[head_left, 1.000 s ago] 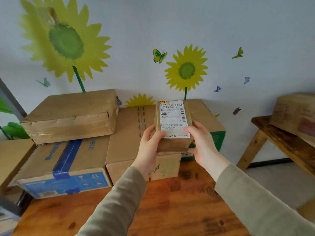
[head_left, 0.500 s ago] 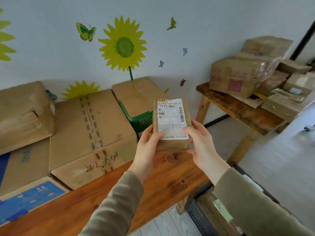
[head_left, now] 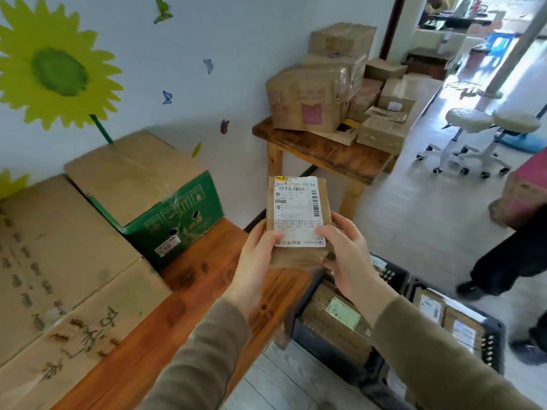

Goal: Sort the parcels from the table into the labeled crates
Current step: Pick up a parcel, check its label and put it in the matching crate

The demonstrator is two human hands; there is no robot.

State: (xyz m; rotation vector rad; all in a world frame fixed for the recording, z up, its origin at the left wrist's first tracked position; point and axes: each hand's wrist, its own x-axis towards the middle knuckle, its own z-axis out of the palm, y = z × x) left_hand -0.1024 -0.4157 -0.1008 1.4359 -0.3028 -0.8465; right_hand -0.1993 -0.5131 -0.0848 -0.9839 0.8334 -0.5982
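The small brown parcel [head_left: 299, 223] is held upright off the bench [head_left: 183, 306], near its right edge, with black crates [head_left: 393, 273] below. It is clamped at its lower sides by the left grip [head_left: 257, 261] and right grip [head_left: 346, 255]. It is judged light and stiff, its wrap perhaps slick.

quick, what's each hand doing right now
Left hand: holding the small parcel by its left edge.
Right hand: holding the same parcel by its right edge.
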